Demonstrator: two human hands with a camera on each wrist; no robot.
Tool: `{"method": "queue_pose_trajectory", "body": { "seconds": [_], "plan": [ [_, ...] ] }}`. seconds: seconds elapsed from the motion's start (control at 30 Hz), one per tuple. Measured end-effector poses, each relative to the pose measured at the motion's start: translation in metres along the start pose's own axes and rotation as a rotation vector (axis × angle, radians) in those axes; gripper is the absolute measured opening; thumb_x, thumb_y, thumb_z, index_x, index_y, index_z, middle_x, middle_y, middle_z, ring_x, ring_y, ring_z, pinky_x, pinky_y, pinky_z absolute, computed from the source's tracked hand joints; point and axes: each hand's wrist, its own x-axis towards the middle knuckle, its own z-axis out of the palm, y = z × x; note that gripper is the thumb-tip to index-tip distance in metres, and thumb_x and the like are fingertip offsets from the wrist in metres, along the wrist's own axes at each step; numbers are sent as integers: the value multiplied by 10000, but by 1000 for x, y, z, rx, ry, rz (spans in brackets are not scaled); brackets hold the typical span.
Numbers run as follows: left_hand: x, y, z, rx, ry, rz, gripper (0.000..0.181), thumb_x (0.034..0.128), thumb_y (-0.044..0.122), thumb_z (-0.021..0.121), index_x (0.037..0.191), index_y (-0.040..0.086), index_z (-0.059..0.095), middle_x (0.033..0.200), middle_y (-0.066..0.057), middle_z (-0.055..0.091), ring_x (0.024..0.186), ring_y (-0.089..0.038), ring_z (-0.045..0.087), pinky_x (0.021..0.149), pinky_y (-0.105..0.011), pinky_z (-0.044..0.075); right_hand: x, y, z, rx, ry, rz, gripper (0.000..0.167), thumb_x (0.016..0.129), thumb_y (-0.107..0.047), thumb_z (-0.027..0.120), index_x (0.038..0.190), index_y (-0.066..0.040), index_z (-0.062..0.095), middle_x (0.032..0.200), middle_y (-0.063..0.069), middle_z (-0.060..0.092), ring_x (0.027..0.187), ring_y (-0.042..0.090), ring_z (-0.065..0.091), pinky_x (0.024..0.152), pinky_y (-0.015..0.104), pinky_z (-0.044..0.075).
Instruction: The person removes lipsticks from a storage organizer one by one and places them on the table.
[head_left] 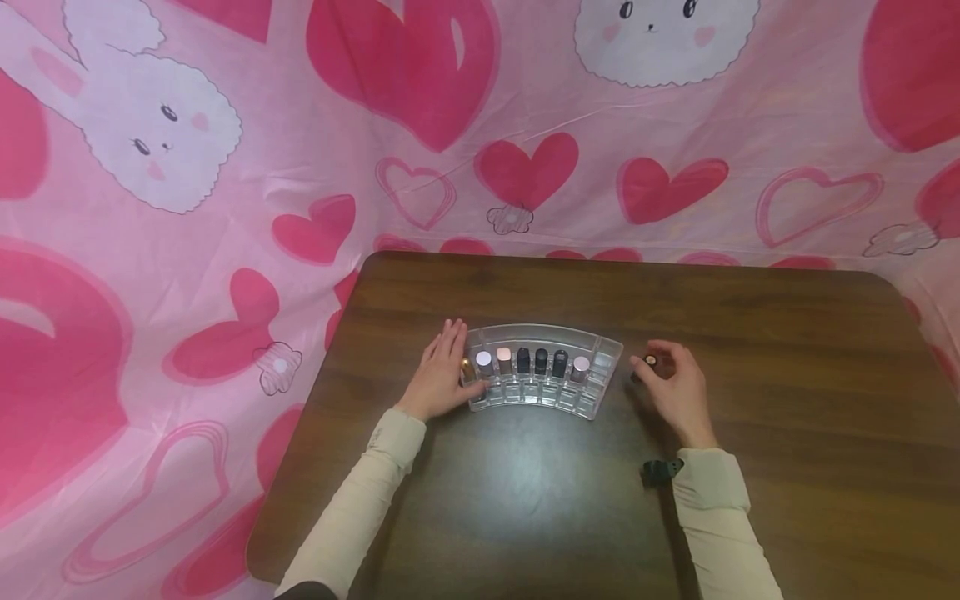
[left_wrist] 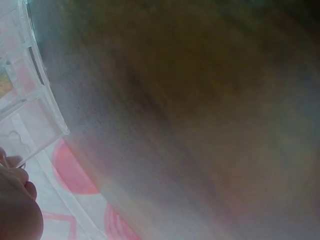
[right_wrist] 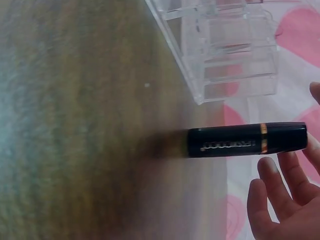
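Lipstick (right_wrist: 225,140), glossy black, copper-banded, pale-lettered, is pinched between thumb and fingers of the right hand (head_left: 681,390), just beside a clear tray (head_left: 604,360); the left hand (head_left: 439,377), fingers straight, touches its left end.

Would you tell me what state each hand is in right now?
Left hand: open, touching the organizer.
Right hand: open around the black tube, no grip visible.
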Motion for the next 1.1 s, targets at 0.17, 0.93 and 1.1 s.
{"method": "queue_pose_trajectory", "body": {
  "seconds": [0.17, 0.93, 1.1],
  "plan": [
    [0, 0, 0, 4, -6, -6, 1056, 789, 578, 661, 1549, 71, 131, 1640, -59, 99, 1524, -204, 7, 1228, -411, 120, -1, -9, -5, 11, 13, -10, 522, 935, -394, 602, 1307, -38, 515, 1288, 202, 541, 1143, 376, 526, 986, 557, 430],
    [-1, 1, -1, -3, -1, -2, 1059, 783, 565, 675, 1549, 76, 131, 1633, -81, 126, 1524, -210, 7, 1226, -417, 138, -12, -53, -19, 121, 124, -91, 347, 942, -243, 616, 1248, -81, 594, 1219, 81, 598, 1045, 105, 554, 841, 95, 434],
    [-1, 1, -1, -4, -8, -7, 1064, 781, 571, 674, 1551, 80, 127, 1640, -58, 100, 1524, -202, -1, 1228, -409, 128, -14, -58, -15, 146, 129, -167, 280, 932, -100, 603, 1204, -35, 625, 1163, 97, 611, 958, -36, 526, 821, 73, 435]
  ]
}}
